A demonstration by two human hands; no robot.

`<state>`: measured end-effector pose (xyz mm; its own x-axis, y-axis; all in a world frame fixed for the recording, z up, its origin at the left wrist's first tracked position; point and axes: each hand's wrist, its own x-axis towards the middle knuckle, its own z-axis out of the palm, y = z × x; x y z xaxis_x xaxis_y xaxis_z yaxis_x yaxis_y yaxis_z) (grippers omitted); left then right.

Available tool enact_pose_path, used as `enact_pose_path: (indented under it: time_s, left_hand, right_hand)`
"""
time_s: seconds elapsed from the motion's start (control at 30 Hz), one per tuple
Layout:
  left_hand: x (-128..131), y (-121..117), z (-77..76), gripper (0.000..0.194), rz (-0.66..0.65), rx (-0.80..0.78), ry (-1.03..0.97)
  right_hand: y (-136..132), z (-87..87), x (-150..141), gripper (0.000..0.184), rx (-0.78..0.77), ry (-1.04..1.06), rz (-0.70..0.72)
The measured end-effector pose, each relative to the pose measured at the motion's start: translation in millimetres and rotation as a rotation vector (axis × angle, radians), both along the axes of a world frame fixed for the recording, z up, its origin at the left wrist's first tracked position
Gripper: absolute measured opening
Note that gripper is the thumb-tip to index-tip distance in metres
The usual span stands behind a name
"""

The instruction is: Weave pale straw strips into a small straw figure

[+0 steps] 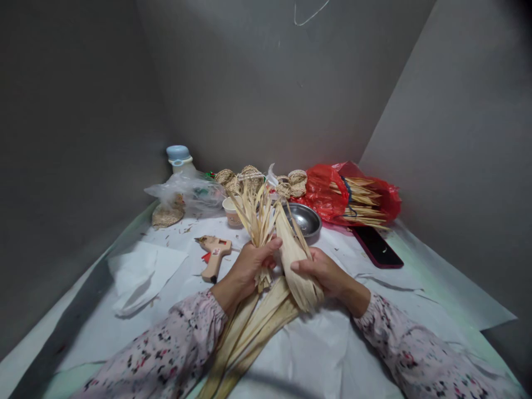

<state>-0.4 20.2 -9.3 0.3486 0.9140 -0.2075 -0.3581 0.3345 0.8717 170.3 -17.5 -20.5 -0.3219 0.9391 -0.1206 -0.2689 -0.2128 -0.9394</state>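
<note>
In my left hand (251, 269) is a bundle of narrow dry husk strips (255, 213), fanned out at the top, with short cut ends below the fist. My right hand (326, 271) grips a broad pale corn husk (297, 266), thumb laid across its front. The husk leans upward to the left, its tip close beside the bundle. Beneath both hands, long dry husk leaves (253, 338) lie across the white covering toward my body. The fingers behind the husk are partly hidden.
A glue gun (215, 255) lies left of my hands. Behind stand a paper cup (233, 213), a steel bowl (310, 220) and braided cord coils (251, 178). A red plastic bag (324, 194) of pointed husks and a phone (378, 247) lie right; folded white paper (145, 274) lies left.
</note>
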Motion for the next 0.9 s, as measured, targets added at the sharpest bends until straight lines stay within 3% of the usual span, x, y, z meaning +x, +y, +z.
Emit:
enact_pose_path:
  time_s: [0.13, 0.4, 0.67, 0.9]
  left_hand:
    - [-0.7, 1.2, -4.1, 0.032, -0.029, -0.037, -0.030]
    - [-0.5, 5.1, -2.4, 0.032, 0.117, -0.095, -0.091]
    - [-2.1, 9.8, 3.8, 0.028, 0.122, -0.151, -0.250]
    - [-5.3, 11.4, 6.4, 0.025, 0.132, -0.171, -0.250]
  right_hand:
    - [0.3, -3.1, 2.1, 0.034, 0.028, -0.038, 0.103]
    - [-0.9, 8.0, 2.9, 0.034, -0.023, 0.015, -0.007]
    - [-1.0, 3.3, 6.7, 0.033, -0.050, 0.004, 0.044]
    - [-0.4, 3.7, 14.4, 0.030, -0.038, -0.012, 0.054]
